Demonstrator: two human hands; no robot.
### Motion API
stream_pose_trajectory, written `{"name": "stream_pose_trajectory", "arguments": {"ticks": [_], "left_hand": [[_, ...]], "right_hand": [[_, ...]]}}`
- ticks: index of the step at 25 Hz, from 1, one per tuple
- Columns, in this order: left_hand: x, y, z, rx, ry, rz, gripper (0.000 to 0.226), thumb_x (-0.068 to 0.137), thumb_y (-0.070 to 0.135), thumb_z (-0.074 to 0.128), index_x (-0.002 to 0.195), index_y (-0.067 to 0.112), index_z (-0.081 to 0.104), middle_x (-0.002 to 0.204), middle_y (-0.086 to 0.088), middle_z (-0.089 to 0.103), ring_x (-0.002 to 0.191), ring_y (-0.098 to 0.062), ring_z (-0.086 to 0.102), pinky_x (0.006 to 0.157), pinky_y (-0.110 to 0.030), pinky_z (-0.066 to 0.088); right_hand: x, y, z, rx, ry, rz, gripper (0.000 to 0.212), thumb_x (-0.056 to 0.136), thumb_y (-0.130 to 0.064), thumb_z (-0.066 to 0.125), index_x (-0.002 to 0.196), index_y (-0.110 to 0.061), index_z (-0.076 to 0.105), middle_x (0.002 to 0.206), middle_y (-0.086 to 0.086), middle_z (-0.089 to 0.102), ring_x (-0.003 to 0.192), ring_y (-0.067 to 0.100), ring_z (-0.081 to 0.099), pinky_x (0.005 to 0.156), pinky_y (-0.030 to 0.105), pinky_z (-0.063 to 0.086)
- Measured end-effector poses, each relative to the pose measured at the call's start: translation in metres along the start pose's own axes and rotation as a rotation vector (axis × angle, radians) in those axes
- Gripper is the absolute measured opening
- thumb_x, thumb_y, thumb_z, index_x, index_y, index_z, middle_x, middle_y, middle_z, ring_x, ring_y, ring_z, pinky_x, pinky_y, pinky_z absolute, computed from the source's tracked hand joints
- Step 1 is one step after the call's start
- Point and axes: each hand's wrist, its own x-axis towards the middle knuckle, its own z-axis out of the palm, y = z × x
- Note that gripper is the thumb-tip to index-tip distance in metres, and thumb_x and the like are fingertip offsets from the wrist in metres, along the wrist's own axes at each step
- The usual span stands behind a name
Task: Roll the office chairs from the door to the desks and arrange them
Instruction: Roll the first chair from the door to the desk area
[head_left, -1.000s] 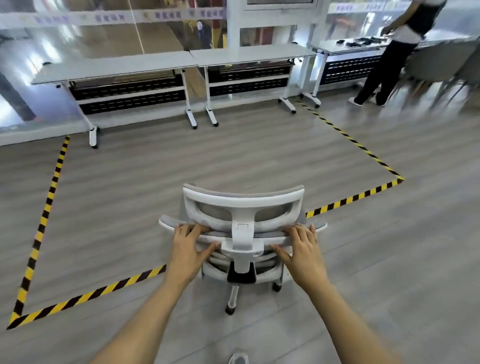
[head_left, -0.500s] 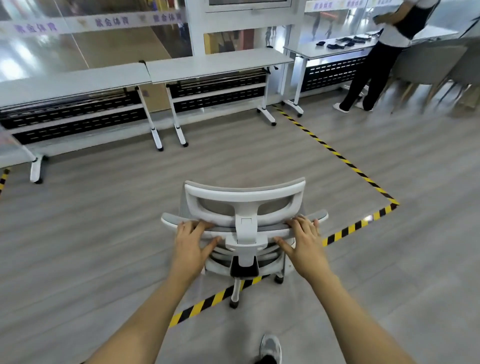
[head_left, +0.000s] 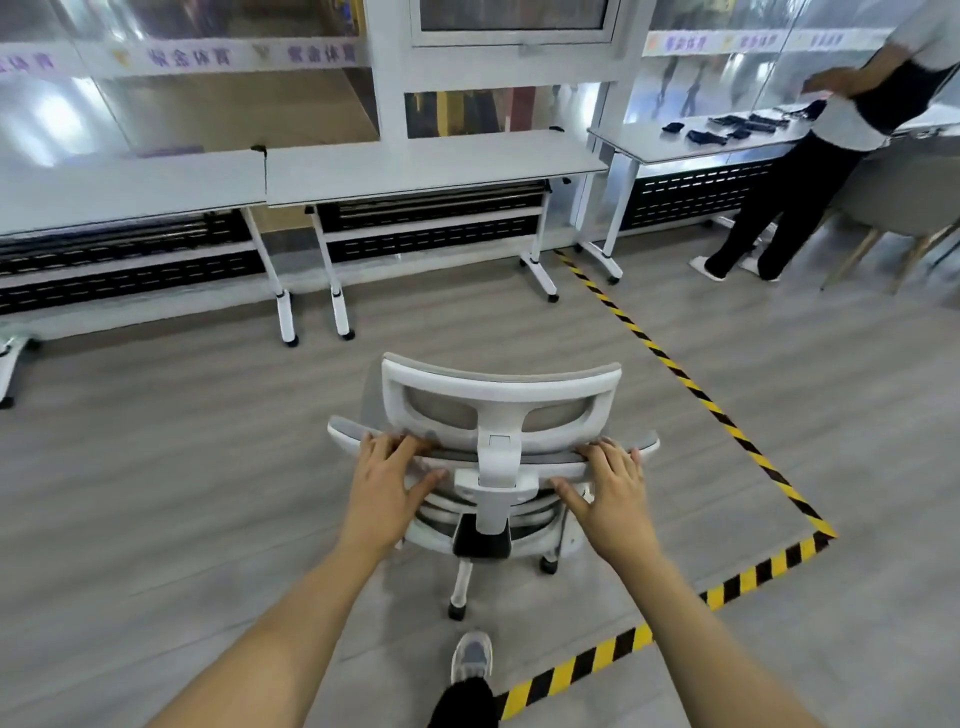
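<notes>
A white office chair (head_left: 498, 387) with a grey mesh back stands on the floor in front of me, its back toward me. My left hand (head_left: 387, 480) grips the left part of the backrest's top edge. My right hand (head_left: 608, 486) grips the right part of the same edge. The chair's castors are inside the yellow and black taped area. Two white desks stand ahead along the glass wall, the left desk (head_left: 130, 189) and the middle desk (head_left: 431, 166), a short way beyond the chair.
Yellow and black floor tape (head_left: 691, 384) marks the right and near borders of the area. A third desk (head_left: 701, 140) with dark items stands at the right, where a person (head_left: 810, 171) stands. Grey chairs (head_left: 904, 192) stand behind that person. My shoe (head_left: 471, 657) is below the chair.
The chair and I have rolled forward across the near tape line into the marked area. The desks are closer and larger. Both hands keep the same grip.
</notes>
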Motion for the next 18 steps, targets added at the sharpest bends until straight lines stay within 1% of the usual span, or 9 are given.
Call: {"name": "stream_pose_trajectory", "arguments": {"ticks": [2,4,7,9,12,15,18], "left_hand": [[0.066,-0.009,0.026,0.01,0.005,-0.001,0.037,0.087,0.054,0.06,0.112,0.026,0.062,0.103,0.004,0.054,0.106,-0.022,0.04,0.104,-0.043,0.039],[0.128,-0.015,0.051,0.024,-0.01,0.015,0.037,0.088,0.055,0.058,0.112,0.026,0.062,0.104,0.002,0.055,0.107,-0.026,0.044,0.109,-0.047,0.035],[0.223,-0.025,0.083,0.035,-0.062,-0.009,0.036,0.088,0.055,0.06,0.11,0.027,0.061,0.104,0.003,0.055,0.108,-0.028,0.045,0.104,-0.044,0.038],[0.276,-0.025,0.103,0.045,-0.064,-0.019,0.035,0.088,0.053,0.062,0.112,0.027,0.061,0.107,0.003,0.056,0.11,-0.027,0.045,0.104,-0.042,0.038],[0.358,-0.023,0.138,0.053,-0.038,-0.018,0.032,0.09,0.046,0.065,0.114,0.026,0.061,0.114,0.0,0.058,0.113,-0.023,0.042,0.108,-0.048,0.036],[0.444,-0.027,0.175,0.071,-0.038,-0.017,0.032,0.09,0.044,0.066,0.115,0.026,0.061,0.116,-0.001,0.057,0.112,-0.022,0.041,0.105,-0.045,0.038],[0.53,-0.027,0.217,0.104,-0.025,-0.038,0.034,0.091,0.046,0.062,0.118,0.025,0.06,0.12,0.001,0.056,0.115,-0.023,0.044,0.102,-0.042,0.041]], "right_hand": [[0.063,0.022,0.012,-0.003,-0.004,0.01,0.058,0.089,-0.066,0.05,0.122,-0.02,0.059,0.128,-0.001,0.057,0.131,0.024,0.047,0.119,0.051,0.023],[0.125,0.043,0.02,-0.002,-0.003,0.014,0.059,0.088,-0.068,0.049,0.122,-0.02,0.059,0.126,-0.002,0.058,0.13,0.024,0.048,0.117,0.052,0.025],[0.217,0.075,0.03,0.013,-0.035,0.059,0.062,0.085,-0.07,0.046,0.122,-0.022,0.059,0.123,-0.003,0.058,0.128,0.023,0.047,0.119,0.05,0.022],[0.267,0.095,0.038,0.016,-0.026,0.053,0.061,0.085,-0.071,0.045,0.121,-0.023,0.058,0.122,-0.004,0.057,0.128,0.022,0.047,0.12,0.05,0.021],[0.352,0.13,0.052,0.038,-0.007,0.041,0.06,0.086,-0.07,0.047,0.121,-0.023,0.058,0.121,-0.004,0.057,0.129,0.021,0.047,0.122,0.05,0.017],[0.435,0.172,0.069,0.014,0.044,0.013,0.057,0.087,-0.067,0.05,0.119,-0.021,0.06,0.121,-0.003,0.058,0.128,0.023,0.049,0.121,0.052,0.019],[0.524,0.21,0.081,0.035,0.044,0.023,0.05,0.089,-0.06,0.06,0.121,-0.021,0.059,0.124,-0.002,0.057,0.131,0.022,0.046,0.123,0.05,0.017]]}}
